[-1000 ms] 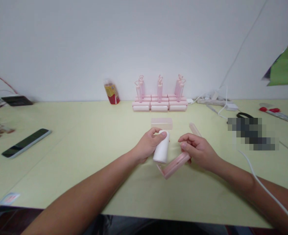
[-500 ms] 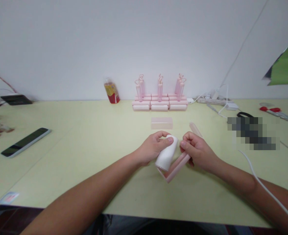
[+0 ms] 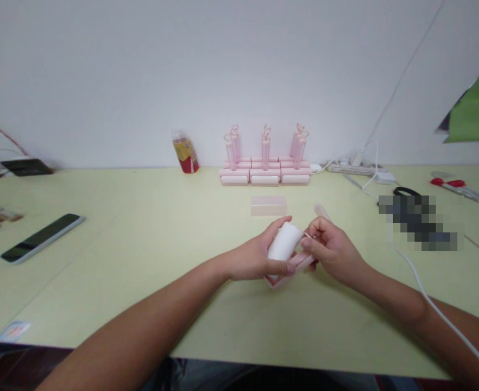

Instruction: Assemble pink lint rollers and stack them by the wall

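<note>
A white roll (image 3: 285,241) is tilted in the grasp of my left hand (image 3: 259,255), whose thumb lies across its lower end. Below and to the right of the roll is a pink holder (image 3: 279,282), partly covered by my fingers. The fingers of my right hand (image 3: 329,247) are closed on the holder's right end, beside the roll's upper end. A translucent pink cover (image 3: 269,206) lies on the table beyond my hands. Behind my right hand, a pale pink tube (image 3: 322,210) is partly hidden.
Pink holders (image 3: 265,176) with upright tubes stand by the wall, near a yellow and red packet (image 3: 186,155). A phone (image 3: 43,238) lies left. Right are a power strip (image 3: 351,168), red-handled scissors (image 3: 453,183) and a white cable (image 3: 427,296).
My left hand has shifted its grip, its thumb moving down the roll. The roll and holder have drawn closer together, and the holder's lower corner is slightly higher.
</note>
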{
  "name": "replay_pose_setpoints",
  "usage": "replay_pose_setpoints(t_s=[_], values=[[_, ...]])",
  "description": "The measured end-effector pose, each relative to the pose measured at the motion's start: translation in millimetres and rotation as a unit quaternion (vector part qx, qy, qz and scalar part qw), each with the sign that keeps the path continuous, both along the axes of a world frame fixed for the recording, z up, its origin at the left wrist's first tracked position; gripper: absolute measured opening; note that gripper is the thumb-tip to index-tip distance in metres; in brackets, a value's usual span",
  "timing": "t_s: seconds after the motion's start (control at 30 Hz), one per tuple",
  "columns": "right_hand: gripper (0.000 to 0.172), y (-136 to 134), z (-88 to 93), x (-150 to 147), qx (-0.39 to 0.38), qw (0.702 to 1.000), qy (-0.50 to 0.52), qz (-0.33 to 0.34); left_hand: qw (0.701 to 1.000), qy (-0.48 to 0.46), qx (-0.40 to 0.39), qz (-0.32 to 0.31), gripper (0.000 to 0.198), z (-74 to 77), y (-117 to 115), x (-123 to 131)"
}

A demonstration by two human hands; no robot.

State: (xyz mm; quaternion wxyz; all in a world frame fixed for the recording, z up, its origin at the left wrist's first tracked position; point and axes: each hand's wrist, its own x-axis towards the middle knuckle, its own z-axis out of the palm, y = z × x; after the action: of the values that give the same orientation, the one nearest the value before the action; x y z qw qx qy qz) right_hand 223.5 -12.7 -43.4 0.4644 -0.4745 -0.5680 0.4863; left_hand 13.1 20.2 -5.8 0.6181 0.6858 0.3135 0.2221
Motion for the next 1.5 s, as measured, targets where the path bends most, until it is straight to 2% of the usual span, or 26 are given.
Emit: replay_pose_setpoints(t_s=[0.1, 0.23, 0.3, 0.4, 0.53, 0.67, 0.8, 0.9, 1.0, 1.27, 1.37, 1.5], values=[[0.041, -1, 1.5, 1, -0.001, 1.0, 0.008, 0.003, 1.0, 0.006, -0.023, -0.018, 0.107, 1.8, -2, -2], [0.04, 1, 3.3, 1, -0.042, 0.997, 0.03, 0.05, 0.999, 0.023, -0.02, -0.04, 0.103, 3.4, -1, -7], [0.039, 2, 5.4, 1, -0.073, 0.994, 0.024, 0.084, 0.998, 0.036, 0.02, -0.036, 0.098, 4.9, 0, -10], [0.032, 2, 10.0, 1, -0.117, 0.983, -0.022, 0.143, 0.991, 0.051, 0.121, -0.024, 0.089, 8.3, 2, -13], [0.04, -2, 14.9, 2, -0.161, 0.963, -0.025, 0.216, 0.971, 0.089, 0.219, -0.048, 0.083, 13.2, 2, -16], [0.042, -3, 14.4, 3, -0.18, 0.956, 0.008, 0.232, 0.955, 0.096, 0.271, -0.075, 0.078, 14.0, 6, -20], [0.045, 0, 5.9, 7, -0.189, 0.949, 0.047, 0.246, 0.932, 0.113, 0.326, -0.116, 0.08, 10.1, 14, -22], [0.049, 2, -3.4, 9, -0.183, 0.95, 0.083, 0.238, 0.911, 0.141, 0.354, -0.156, 0.083, 7.8, 17, -22], [0.051, 4, -9.5, 10, -0.165, 0.957, 0.064, 0.232, 0.903, 0.158, 0.364, -0.164, 0.078, 6.8, 16, -20], [0.058, 7, -9.1, 8, -0.105, 0.961, 0.004, 0.257, 0.9, 0.186, 0.377, -0.118, 0.068, 7.2, 11, -14], [0.052, 4, -10.5, 8, -0.074, 0.967, -0.031, 0.241, 0.888, 0.211, 0.393, -0.116, 0.061, 9.4, 9, -11], [0.042, 3, -13.8, 10, -0.01, 0.973, -0.101, 0.209, 0.86, 0.263, 0.427, -0.091, 0.063, 7.9, 9, -9]])
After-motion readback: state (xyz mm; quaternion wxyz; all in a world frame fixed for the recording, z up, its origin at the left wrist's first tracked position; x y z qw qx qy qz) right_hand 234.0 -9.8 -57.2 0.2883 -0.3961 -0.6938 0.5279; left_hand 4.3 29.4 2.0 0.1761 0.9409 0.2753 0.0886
